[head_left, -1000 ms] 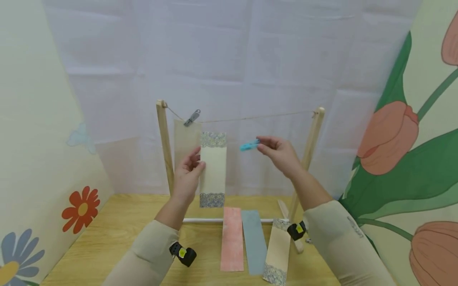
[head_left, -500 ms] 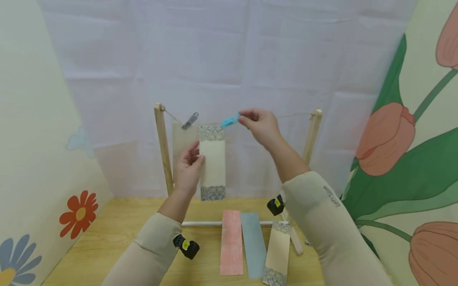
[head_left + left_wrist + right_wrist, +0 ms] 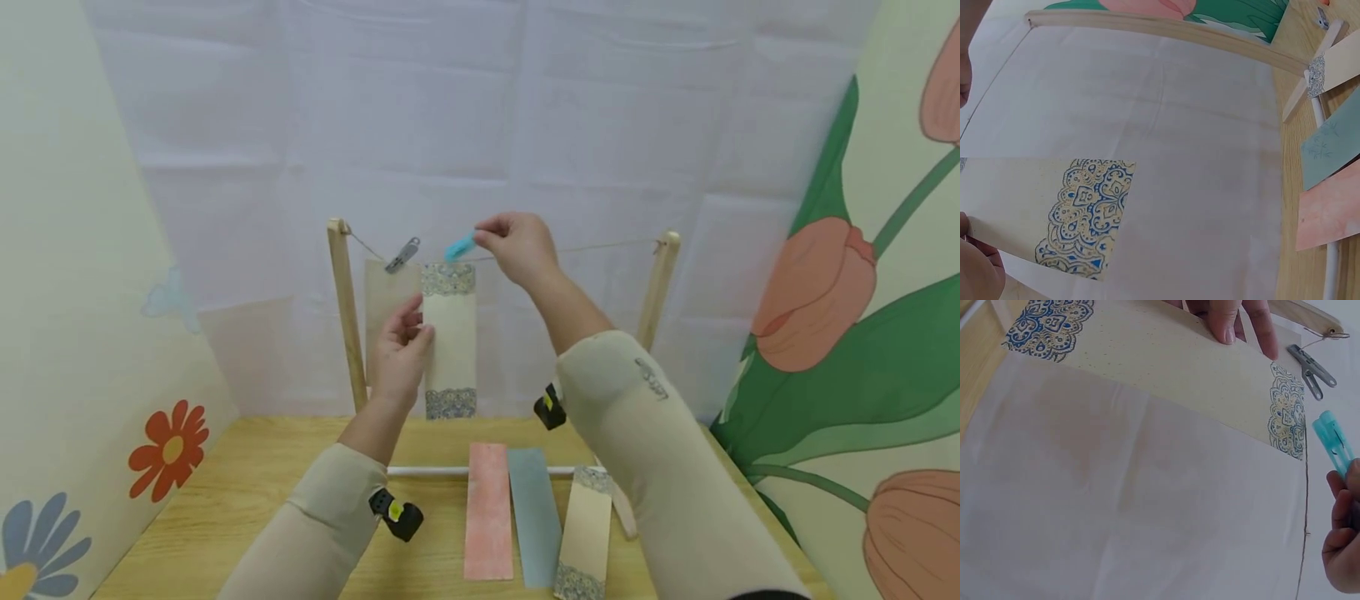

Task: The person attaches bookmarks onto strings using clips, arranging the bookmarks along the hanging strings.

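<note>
My left hand (image 3: 401, 350) pinches the left edge of a cream paper strip (image 3: 450, 342) with blue patterned bands at both ends, held upright. The strip's top edge lies right at the twine line (image 3: 585, 247). My right hand (image 3: 521, 250) pinches a light blue clothespin (image 3: 1333, 437) by its tail, its nose pointing at the strip's top edge from just above; in the right wrist view a small gap shows between them. To the left, a grey clothespin (image 3: 402, 255) clips a plain beige sheet (image 3: 390, 292) to the line, partly hidden behind my left hand.
Two wooden posts (image 3: 347, 317) carry the twine, joined low down by a white rod (image 3: 427, 472). On the wooden table (image 3: 225, 500) lie a pink strip (image 3: 488, 517), a blue-grey strip (image 3: 535, 521) and another patterned strip (image 3: 585, 533). A white cloth (image 3: 600, 125) hangs behind.
My right hand has moved left and up with the blue clothespin, from beside the strip to above its top edge. My left hand has raised the strip slightly to the line.
</note>
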`<action>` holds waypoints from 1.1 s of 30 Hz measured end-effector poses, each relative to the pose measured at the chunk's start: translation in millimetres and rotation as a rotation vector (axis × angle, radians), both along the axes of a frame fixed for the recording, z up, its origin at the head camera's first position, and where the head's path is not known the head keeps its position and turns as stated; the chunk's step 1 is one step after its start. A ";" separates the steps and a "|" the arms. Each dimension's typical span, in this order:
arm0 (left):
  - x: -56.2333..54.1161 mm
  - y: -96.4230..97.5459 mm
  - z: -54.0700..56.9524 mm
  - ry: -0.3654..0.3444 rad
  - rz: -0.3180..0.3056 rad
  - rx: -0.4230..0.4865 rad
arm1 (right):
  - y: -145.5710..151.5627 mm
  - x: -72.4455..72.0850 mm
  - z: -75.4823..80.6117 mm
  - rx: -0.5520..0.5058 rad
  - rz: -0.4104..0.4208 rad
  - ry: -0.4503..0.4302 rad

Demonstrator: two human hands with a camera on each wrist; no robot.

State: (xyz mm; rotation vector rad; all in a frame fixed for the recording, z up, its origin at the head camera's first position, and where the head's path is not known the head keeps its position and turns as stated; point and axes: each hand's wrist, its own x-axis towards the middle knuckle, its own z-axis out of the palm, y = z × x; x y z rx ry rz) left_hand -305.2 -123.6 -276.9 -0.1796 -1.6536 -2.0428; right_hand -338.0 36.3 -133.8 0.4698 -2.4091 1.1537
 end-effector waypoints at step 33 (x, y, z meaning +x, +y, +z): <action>-1.1 6.3 2.7 0.000 0.010 0.021 | -1.0 -3.1 -1.6 0.150 0.031 -0.086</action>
